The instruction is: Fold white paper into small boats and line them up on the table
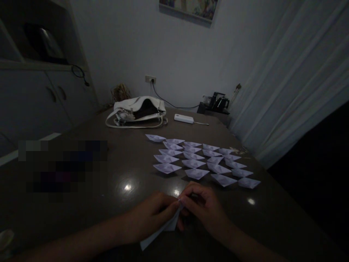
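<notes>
Near the table's front edge, my left hand point(152, 216) and my right hand point(203, 205) meet over a partly folded sheet of white paper point(171, 225). Both hands pinch it at its upper tip, thumbs close together. The paper's lower end slants down to the left beneath my left hand, and part of it is hidden by the fingers. Just beyond my hands, several folded paper boats point(196, 173) stand in rows on the dark table point(131, 160); one boat point(155, 138) sits at the far left end of the back row.
A white handbag point(139, 109) lies open at the table's far end, beside a white power bank point(184, 118) with a short cable. A black appliance point(218, 102) stands on a low stand behind. Pale curtains point(294, 72) hang along the right. A blurred-out patch covers the left of the table.
</notes>
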Action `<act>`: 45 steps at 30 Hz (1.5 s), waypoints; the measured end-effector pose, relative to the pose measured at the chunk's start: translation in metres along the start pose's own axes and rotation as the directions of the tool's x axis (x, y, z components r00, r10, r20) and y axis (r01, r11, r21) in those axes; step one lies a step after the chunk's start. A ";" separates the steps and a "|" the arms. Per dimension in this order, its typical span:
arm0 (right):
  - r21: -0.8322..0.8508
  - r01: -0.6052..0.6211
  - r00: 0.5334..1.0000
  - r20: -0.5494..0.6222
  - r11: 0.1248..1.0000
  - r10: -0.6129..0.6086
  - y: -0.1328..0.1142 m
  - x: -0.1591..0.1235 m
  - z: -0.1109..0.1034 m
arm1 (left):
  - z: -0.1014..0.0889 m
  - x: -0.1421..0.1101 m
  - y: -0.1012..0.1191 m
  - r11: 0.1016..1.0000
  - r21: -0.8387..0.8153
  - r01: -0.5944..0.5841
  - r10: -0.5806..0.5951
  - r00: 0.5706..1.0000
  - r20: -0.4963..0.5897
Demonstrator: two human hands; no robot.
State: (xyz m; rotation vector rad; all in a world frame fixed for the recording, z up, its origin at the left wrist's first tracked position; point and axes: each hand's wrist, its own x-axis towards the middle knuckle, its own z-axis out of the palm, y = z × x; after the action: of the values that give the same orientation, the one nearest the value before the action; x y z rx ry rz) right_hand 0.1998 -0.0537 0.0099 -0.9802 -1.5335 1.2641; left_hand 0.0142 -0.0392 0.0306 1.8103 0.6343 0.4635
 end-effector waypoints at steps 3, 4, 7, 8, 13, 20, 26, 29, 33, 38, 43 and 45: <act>-0.015 -0.001 1.000 -0.002 1.000 0.001 -0.002 0.000 0.001 | 0.000 -0.001 0.002 1.000 0.000 0.030 -0.030 0.999 -0.014; -0.020 -0.001 1.000 -0.004 1.000 0.000 -0.002 -0.001 0.001 | 0.000 -0.002 0.002 0.999 -0.002 0.039 -0.039 0.999 -0.018; -0.046 0.008 1.000 -0.009 0.999 -0.009 -0.002 -0.001 0.001 | 0.000 -0.002 0.001 0.998 -0.014 0.055 -0.055 0.998 -0.021; -0.053 0.011 1.000 -0.009 0.999 -0.012 -0.002 -0.001 0.000 | 0.000 -0.002 0.001 0.998 -0.018 0.054 -0.054 0.998 -0.019; -0.121 0.022 0.999 -0.025 0.992 -0.026 -0.001 -0.002 -0.001 | 0.000 -0.001 -0.002 0.999 -0.028 0.039 -0.040 0.999 -0.033; -0.144 0.034 0.999 -0.033 0.989 -0.039 0.000 -0.002 -0.001 | 0.002 -0.002 -0.006 0.996 0.048 0.071 -0.069 0.996 -0.050; -0.154 0.033 0.998 -0.053 0.988 -0.041 0.000 -0.002 0.000 | 0.003 -0.002 -0.004 0.999 0.029 0.039 -0.037 0.997 -0.075; -0.189 0.037 0.995 -0.087 0.981 -0.054 -0.001 -0.002 0.000 | 0.001 0.000 -0.002 0.999 0.031 0.030 -0.028 0.998 -0.057; -0.206 0.021 0.995 -0.094 0.978 -0.041 -0.002 -0.002 0.000 | 0.001 0.000 0.000 0.999 0.040 0.023 -0.022 0.999 -0.035; -0.170 0.000 0.998 -0.062 0.985 -0.011 -0.002 -0.001 0.000 | 0.001 -0.002 -0.002 0.997 0.071 0.014 -0.012 0.999 -0.034; -0.073 -0.009 0.999 -0.040 0.997 0.007 -0.002 -0.001 0.002 | 0.002 0.000 -0.005 0.996 0.093 0.015 -0.014 1.000 -0.017; -0.085 -0.005 0.999 -0.043 0.996 0.002 -0.003 -0.001 0.003 | 0.002 0.001 -0.006 0.995 0.097 0.016 -0.013 0.999 -0.029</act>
State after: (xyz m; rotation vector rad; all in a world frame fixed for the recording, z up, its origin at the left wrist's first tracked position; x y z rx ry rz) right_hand 0.1968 -0.0556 0.0124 -1.0585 -1.5636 1.1810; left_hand 0.0148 -0.0389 0.0244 1.8929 0.6997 0.4561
